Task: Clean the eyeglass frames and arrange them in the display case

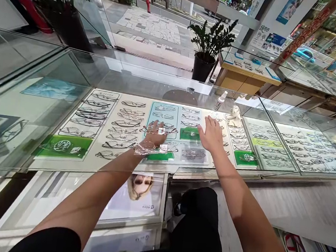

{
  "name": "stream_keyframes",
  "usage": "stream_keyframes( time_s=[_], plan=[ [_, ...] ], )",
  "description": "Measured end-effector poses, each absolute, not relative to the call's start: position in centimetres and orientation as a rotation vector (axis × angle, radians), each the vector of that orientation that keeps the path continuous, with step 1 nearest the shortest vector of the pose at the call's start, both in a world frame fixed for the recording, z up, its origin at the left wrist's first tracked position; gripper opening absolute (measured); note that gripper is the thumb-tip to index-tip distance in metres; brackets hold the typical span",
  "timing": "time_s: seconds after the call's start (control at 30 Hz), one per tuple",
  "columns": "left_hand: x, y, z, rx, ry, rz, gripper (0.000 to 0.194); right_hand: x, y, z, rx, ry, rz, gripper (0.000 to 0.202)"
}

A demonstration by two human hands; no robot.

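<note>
Across the clear glass display case (pixel 125 78), two pairs of thin-framed eyeglasses (pixel 161 131) partly cover my left hand (pixel 156 137), its grip unclear; my right hand (pixel 212 135), fingers spread, is near a white spray bottle (pixel 220 101).

Obstacle past R hand (pixel 212 137): spray btl (pixel 220 101)
</note>
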State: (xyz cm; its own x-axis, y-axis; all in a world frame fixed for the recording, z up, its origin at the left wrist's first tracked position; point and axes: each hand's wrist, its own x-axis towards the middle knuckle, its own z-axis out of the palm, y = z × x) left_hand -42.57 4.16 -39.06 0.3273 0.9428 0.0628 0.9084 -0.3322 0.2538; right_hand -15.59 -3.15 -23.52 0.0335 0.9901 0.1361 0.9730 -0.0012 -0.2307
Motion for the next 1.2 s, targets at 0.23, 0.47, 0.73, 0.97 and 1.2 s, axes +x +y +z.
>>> stream_keyframes(
  time_s=[0.23, 0.47, 0.73, 0.97, 1.2],
  plan=[
    [-42.4, 2.8, -37.4, 2.412, 1.721, 0.279, 0.056, -15.5, -3.1, -23.5, -2.069, -2.015, 0.116, 0.069],
    [-43.7, -5.1, -33.6, 2.467, 1.674, 0.095, 0.066, -15.3, -2.9, -23.7, -2.073, -2.013, 0.111, 0.07],
    [-46.7, -18.5, -25.7, 2.556, 1.291, -0.155, 0.058, -14.8, -2.7, -24.2, -2.074, -2.041, 0.07, 0.071],
    [-48.4, -23.6, -14.5, 2.483, 0.976, -0.207, 0.069, -14.8, -2.8, -24.4, -2.058, -2.021, 0.098, 0.073],
    [-45.6, -13.3, -8.2, 2.576, 1.341, -0.064, 0.085, -14.9, -2.8, -24.2, -2.07, -2.026, 0.088, 0.073]
  ],
)
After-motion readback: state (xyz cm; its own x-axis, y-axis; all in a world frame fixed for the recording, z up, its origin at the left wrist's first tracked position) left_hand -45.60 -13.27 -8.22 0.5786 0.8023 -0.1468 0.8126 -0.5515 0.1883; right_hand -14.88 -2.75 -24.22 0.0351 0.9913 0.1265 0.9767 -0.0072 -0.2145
